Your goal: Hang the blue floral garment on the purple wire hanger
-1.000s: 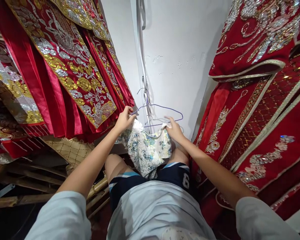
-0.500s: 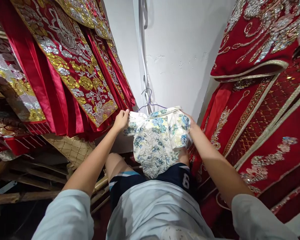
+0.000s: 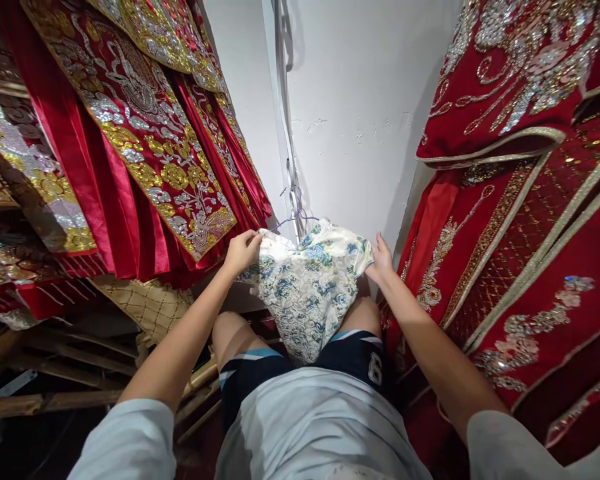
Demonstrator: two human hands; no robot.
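A short-sleeved white shirt [image 3: 307, 287] with blue and green flowers hangs in front of me on a thin purple hanger [image 3: 283, 222]. My left hand [image 3: 243, 252] is closed in a pinch on its left shoulder, close to the neckline. At the opposite side, my right hand [image 3: 380, 260] holds the hem of the right sleeve, which is drawn out sideways. One digit of that hand points upward; the fingers behind the sleeve are partly hidden. The shirt's body tapers down between my knees, and its lower end rests close to my shorts.
Red garments with gold and silver embroidery [image 3: 175, 173] hang close on the left. More beaded red garments [image 3: 500, 233] crowd the right. A white wall [image 3: 355, 87] with a vertical strip [image 3: 280, 100] stands ahead. Bamboo poles [image 3: 55, 400] lie low at the left.
My right hand has shifted from the shirt's right shoulder to the sleeve hem, and that sleeve now stretches outward. The right shoulder sits lower, and the left hand keeps its pinch.
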